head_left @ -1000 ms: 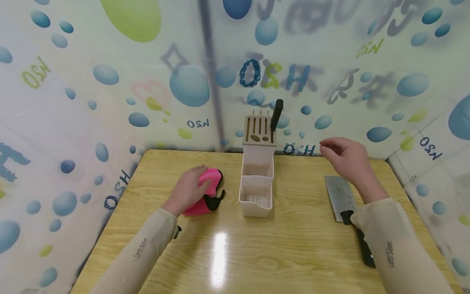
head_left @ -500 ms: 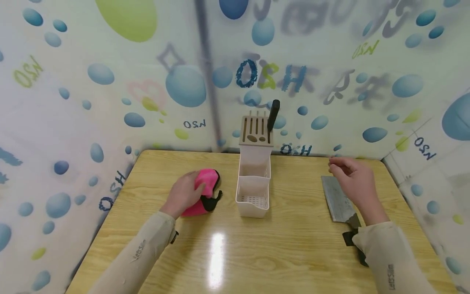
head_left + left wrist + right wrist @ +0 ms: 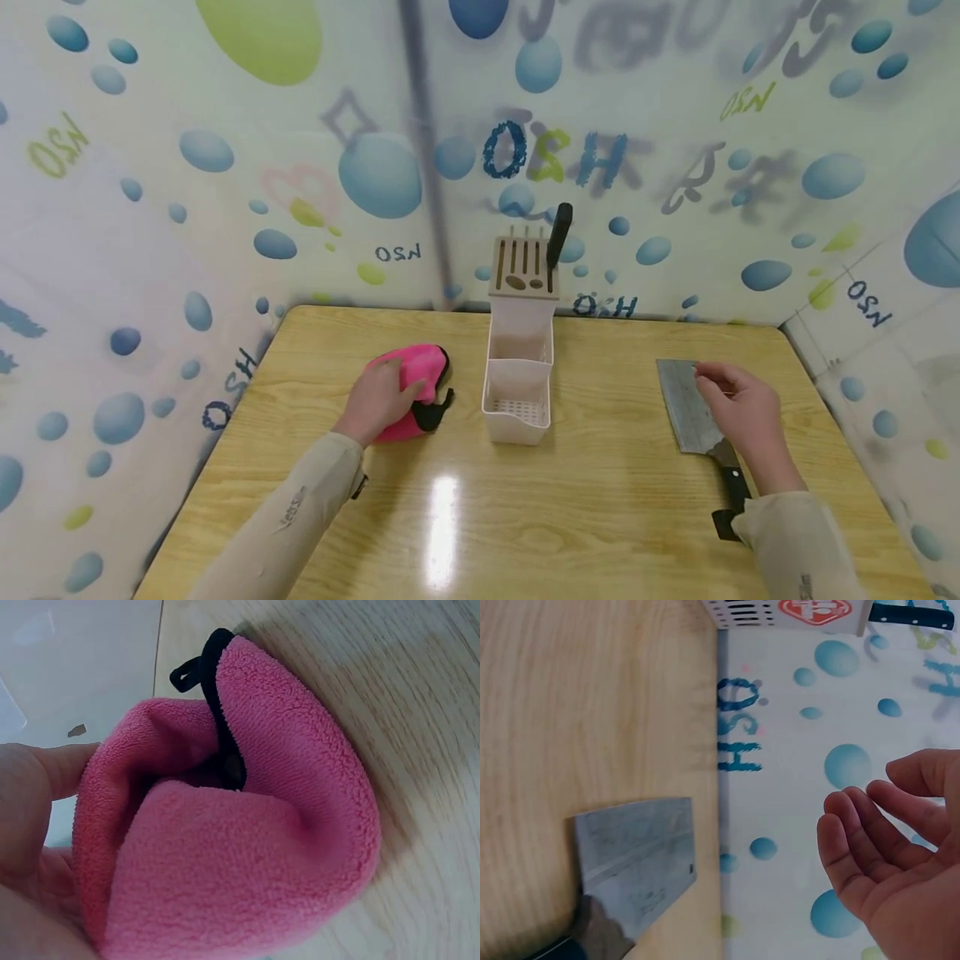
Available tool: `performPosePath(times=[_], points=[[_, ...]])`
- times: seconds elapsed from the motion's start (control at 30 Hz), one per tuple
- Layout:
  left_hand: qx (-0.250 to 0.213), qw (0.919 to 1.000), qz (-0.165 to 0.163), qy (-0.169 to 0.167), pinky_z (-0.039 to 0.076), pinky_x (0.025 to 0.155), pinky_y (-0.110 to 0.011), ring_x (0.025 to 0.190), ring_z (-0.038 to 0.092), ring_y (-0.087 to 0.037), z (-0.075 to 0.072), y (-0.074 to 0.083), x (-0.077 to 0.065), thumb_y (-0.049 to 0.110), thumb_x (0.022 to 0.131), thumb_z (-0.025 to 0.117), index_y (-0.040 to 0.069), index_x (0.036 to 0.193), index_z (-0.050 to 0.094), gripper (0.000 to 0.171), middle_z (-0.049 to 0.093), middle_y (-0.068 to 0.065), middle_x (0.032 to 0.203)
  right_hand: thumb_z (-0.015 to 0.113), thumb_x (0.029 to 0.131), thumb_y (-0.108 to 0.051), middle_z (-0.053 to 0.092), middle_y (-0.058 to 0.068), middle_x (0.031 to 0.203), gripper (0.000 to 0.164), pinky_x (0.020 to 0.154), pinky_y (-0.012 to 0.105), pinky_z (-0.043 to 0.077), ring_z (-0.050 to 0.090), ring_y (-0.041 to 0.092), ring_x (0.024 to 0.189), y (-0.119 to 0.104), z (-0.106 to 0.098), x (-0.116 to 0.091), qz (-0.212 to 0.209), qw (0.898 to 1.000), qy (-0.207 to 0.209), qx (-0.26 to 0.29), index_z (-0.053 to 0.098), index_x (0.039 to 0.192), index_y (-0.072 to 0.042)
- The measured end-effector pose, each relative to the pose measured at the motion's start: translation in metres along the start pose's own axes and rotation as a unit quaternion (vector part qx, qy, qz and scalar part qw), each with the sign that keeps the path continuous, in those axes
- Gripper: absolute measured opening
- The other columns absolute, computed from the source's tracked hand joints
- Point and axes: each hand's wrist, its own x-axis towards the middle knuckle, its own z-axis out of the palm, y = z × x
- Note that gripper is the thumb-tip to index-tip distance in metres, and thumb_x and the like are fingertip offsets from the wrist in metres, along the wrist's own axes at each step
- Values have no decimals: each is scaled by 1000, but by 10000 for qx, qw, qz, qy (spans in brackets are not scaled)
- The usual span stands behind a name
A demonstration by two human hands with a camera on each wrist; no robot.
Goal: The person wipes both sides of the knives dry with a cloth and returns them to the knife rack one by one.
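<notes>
My left hand (image 3: 375, 402) holds a folded pink cloth (image 3: 424, 371) with black trim, on the left part of the table. In the left wrist view the fluffy cloth (image 3: 225, 862) is bunched, a black loop at its far corner, thumb and fingers around its near fold. On the right lies a cleaver (image 3: 684, 408), blade away from me, black handle (image 3: 735, 487) toward me. My right hand (image 3: 752, 427) hovers over it with loosely bent fingers and holds nothing. In the right wrist view those fingers (image 3: 855, 855) are apart from the blade (image 3: 641, 855).
Between the hands stands a white knife holder (image 3: 517, 429) with a slotted beige top (image 3: 517, 287) and two front bins. A knife with a black handle (image 3: 559, 236) sits in its right slot. Behind the wooden table (image 3: 570, 517) rises a wall (image 3: 645, 67) with bubble prints.
My right hand has come down and toward me, from beyond the cleaver to over it, and more of the cleaver's handle shows. The left hand stays at the cloth, nearly still.
</notes>
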Motion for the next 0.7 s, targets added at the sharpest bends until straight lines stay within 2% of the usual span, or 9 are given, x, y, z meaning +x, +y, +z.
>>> performPosePath(times=[0.1,0.17,0.27,0.37,0.53,0.7], points=[[72,9999,-96,3,48,66,-39,67,52,-23,2,-1,0,35,97,69,3,87,55,36,56,-7,74,58,106,-20,71,27,119,35,67,3,42,41,-27,82,10,0,-5,212,9995,-190,-103,68,127,5],[113,9998,-144,62,50,67,-41,69,54,-24,3,-1,-1,37,95,72,3,87,56,39,57,-8,75,58,106,-20,70,28,119,35,66,4,43,49,-19,84,15,1,-8,313,9989,-288,-172,67,128,5],[117,9997,-190,128,51,66,-42,68,55,-25,6,-1,-2,37,93,74,3,83,54,41,57,-9,74,58,106,-20,69,29,120,37,66,7,44,68,11,94,22,1,-13,398,9979,-429,-291,65,129,8],[119,9995,-261,97,52,65,-41,67,54,-25,8,-1,-3,34,93,75,4,79,52,41,55,-9,72,57,105,-18,68,31,120,37,66,12,46,66,45,106,28,1,-18,434,9969,-515,-416,64,129,10],[160,9993,-336,-2,51,64,-40,68,54,-25,13,-1,-3,33,92,76,4,77,51,41,54,-10,70,60,102,-13,70,31,115,35,65,19,48,65,49,104,43,4,-27,523,9962,-428,-556,65,125,13],[308,9990,-308,25,48,60,-37,67,53,-25,19,-4,0,31,89,79,4,73,51,42,53,-10,67,62,100,-15,69,33,114,37,73,40,55,64,50,103,58,5,-33,729,9929,-431,-837,64,124,14]])
